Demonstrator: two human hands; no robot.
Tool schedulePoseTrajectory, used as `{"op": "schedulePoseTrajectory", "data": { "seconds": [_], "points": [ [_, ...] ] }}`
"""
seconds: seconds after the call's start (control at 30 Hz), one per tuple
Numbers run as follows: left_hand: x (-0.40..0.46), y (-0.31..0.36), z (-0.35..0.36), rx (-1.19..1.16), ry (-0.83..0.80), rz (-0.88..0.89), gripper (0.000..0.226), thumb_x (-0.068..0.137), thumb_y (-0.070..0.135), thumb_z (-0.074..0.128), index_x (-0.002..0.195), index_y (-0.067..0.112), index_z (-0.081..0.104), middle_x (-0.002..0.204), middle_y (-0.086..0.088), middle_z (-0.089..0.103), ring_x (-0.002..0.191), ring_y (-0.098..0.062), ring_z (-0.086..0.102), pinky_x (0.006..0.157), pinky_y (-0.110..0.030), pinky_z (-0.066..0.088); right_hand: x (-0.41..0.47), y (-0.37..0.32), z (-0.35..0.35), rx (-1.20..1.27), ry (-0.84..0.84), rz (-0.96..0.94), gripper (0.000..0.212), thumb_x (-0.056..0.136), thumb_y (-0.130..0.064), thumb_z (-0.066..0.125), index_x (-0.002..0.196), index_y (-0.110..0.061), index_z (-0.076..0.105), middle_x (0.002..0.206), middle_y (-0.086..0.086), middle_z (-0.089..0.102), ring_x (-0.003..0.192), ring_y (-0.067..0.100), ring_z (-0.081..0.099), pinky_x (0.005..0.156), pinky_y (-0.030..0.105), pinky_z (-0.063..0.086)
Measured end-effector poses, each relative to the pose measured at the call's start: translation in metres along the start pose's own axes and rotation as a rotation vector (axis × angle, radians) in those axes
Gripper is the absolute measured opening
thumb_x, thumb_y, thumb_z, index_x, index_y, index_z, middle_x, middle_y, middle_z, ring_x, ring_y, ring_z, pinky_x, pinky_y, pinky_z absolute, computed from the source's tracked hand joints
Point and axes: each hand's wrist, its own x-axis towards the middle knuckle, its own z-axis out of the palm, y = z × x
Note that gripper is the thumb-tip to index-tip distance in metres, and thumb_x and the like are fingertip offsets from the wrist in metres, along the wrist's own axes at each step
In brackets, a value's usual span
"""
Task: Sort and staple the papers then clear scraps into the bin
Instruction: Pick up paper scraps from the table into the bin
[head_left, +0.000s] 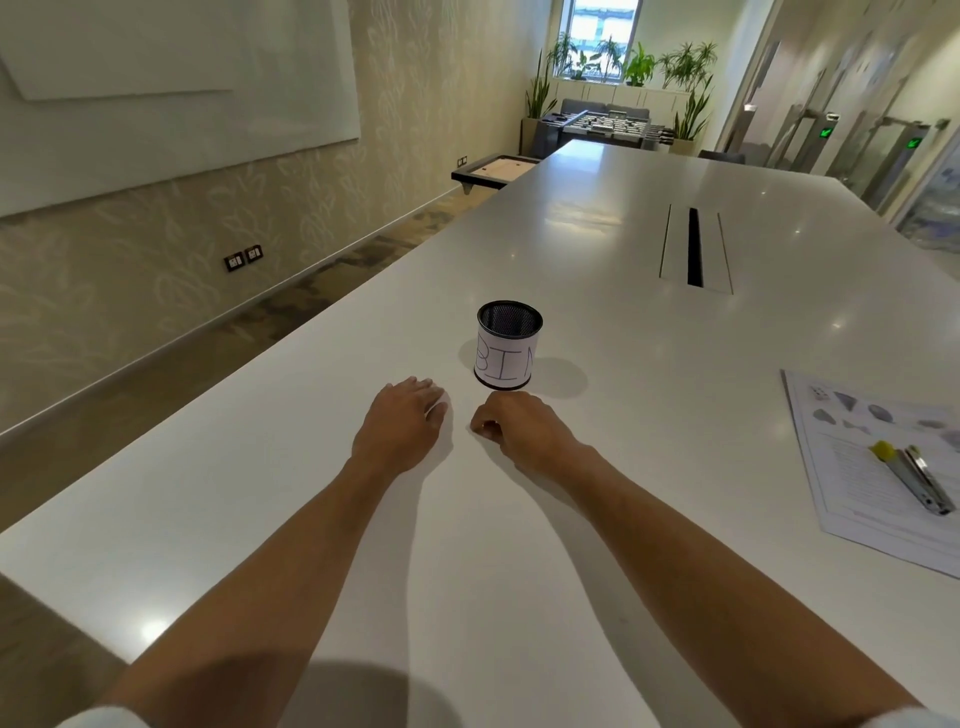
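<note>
A black mesh cup with a white label reading BIN (508, 345) stands upright on the white table (597, 249). Just in front of it my left hand (402, 423) lies palm down with a small white scrap (436, 410) under its fingertips. My right hand (519, 423) rests beside it, fingers curled shut; whether it holds a scrap is hidden. At the right edge lies a stack of printed papers (878, 478) with a silver stapler (914, 480) with a yellow end on top.
A cable slot (695, 248) is set into the table beyond the bin. The table's left edge runs diagonally, with floor and a wall beyond. A foosball table and plants stand far back.
</note>
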Motion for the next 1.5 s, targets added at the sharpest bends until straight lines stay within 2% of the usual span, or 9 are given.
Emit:
{"op": "schedulePoseTrajectory", "data": {
  "seconds": [0.2, 0.33, 0.43, 0.67, 0.87, 1.0, 1.13, 1.3, 1.5],
  "points": [
    [0.001, -0.001, 0.001, -0.007, 0.001, -0.005, 0.030, 0.095, 0.025, 0.048, 0.115, 0.013, 0.066, 0.119, -0.007, 0.067, 0.111, -0.027, 0.059, 0.101, -0.043, 0.039, 0.000, 0.005, 0.003, 0.054, 0.010, -0.020, 0.027, 0.068, -0.012, 0.039, 0.083, -0.007, 0.061, 0.084, 0.008, 0.063, 0.075, 0.030, 0.059, 0.068, 0.045, 0.050],
    [0.001, -0.002, 0.002, -0.008, 0.003, -0.005, 0.030, 0.094, 0.025, 0.050, 0.116, 0.012, 0.066, 0.121, -0.008, 0.066, 0.114, -0.028, 0.059, 0.102, -0.045, 0.039, 0.001, 0.003, 0.000, -0.012, -0.029, -0.033, 0.014, 0.056, -0.007, 0.034, 0.064, -0.016, 0.042, 0.061, -0.003, 0.044, 0.052, 0.018, 0.036, 0.051, 0.032, 0.031],
    [0.001, -0.001, 0.002, 0.005, 0.025, 0.009, 0.029, 0.093, 0.024, 0.050, 0.111, 0.010, 0.068, 0.113, -0.010, 0.069, 0.106, -0.030, 0.061, 0.097, -0.045, 0.042, 0.001, 0.000, -0.003, -0.011, -0.030, 0.028, 0.029, 0.063, 0.002, 0.043, 0.062, -0.024, 0.031, 0.060, -0.008, 0.034, 0.049, 0.012, 0.031, 0.050, 0.027, 0.028],
    [0.000, -0.002, 0.002, -0.019, 0.004, 0.002, 0.032, 0.096, 0.026, 0.048, 0.118, 0.010, 0.065, 0.123, -0.009, 0.065, 0.116, -0.029, 0.057, 0.103, -0.045, 0.037, -0.006, -0.006, 0.004, -0.225, -0.028, -0.011, 0.026, 0.082, 0.006, 0.044, 0.104, -0.006, 0.050, 0.102, 0.010, 0.052, 0.089, 0.028, 0.049, 0.067, 0.037, 0.037],
    [0.001, -0.001, 0.001, -0.022, -0.004, 0.000, 0.031, 0.095, 0.025, 0.049, 0.117, 0.011, 0.066, 0.125, -0.009, 0.064, 0.120, -0.029, 0.055, 0.105, -0.045, 0.036, -0.003, 0.001, 0.005, 0.208, 0.106, 0.298, 0.017, 0.078, 0.005, 0.046, 0.079, -0.008, 0.057, 0.091, 0.007, 0.065, 0.082, 0.026, 0.058, 0.071, 0.039, 0.049],
    [0.001, -0.002, 0.001, -0.035, 0.004, -0.014, 0.031, 0.094, 0.025, 0.051, 0.117, 0.011, 0.066, 0.126, -0.008, 0.064, 0.122, -0.029, 0.054, 0.106, -0.046, 0.035, -0.002, 0.002, 0.009, 0.251, 0.199, 0.454, 0.021, 0.087, -0.019, 0.062, 0.071, -0.005, 0.062, 0.084, 0.007, 0.069, 0.077, 0.023, 0.063, 0.069, 0.033, 0.053],
    [0.002, -0.001, 0.001, -0.034, -0.005, -0.018, 0.032, 0.094, 0.026, 0.051, 0.118, 0.011, 0.065, 0.128, -0.009, 0.063, 0.122, -0.028, 0.054, 0.107, -0.045, 0.035, 0.000, -0.004, 0.014, 0.227, 0.203, 0.509, 0.031, 0.083, -0.033, 0.068, 0.069, -0.007, 0.062, 0.077, 0.007, 0.066, 0.074, 0.026, 0.061, 0.067, 0.032, 0.051],
    [0.002, -0.001, 0.001, -0.026, -0.006, -0.025, 0.034, 0.094, 0.027, 0.051, 0.121, 0.011, 0.064, 0.130, -0.009, 0.061, 0.123, -0.027, 0.053, 0.107, -0.044, 0.034, 0.003, -0.016, 0.016, 0.121, 0.196, 0.526, 0.023, 0.086, -0.028, 0.068, 0.080, -0.008, 0.059, 0.086, 0.012, 0.062, 0.085, 0.032, 0.062, 0.066, 0.033, 0.046],
    [0.001, -0.001, 0.001, -0.028, -0.011, -0.035, 0.035, 0.095, 0.028, 0.050, 0.122, 0.011, 0.063, 0.131, -0.009, 0.061, 0.123, -0.027, 0.053, 0.108, -0.044, 0.033, 0.006, -0.026, 0.019, 0.011, 0.197, 0.501, 0.040, 0.087, -0.009, 0.057, 0.062, -0.018, 0.027, 0.066, -0.002, 0.030, 0.072, 0.025, 0.042, 0.062, 0.035, 0.035]
  ]
}}
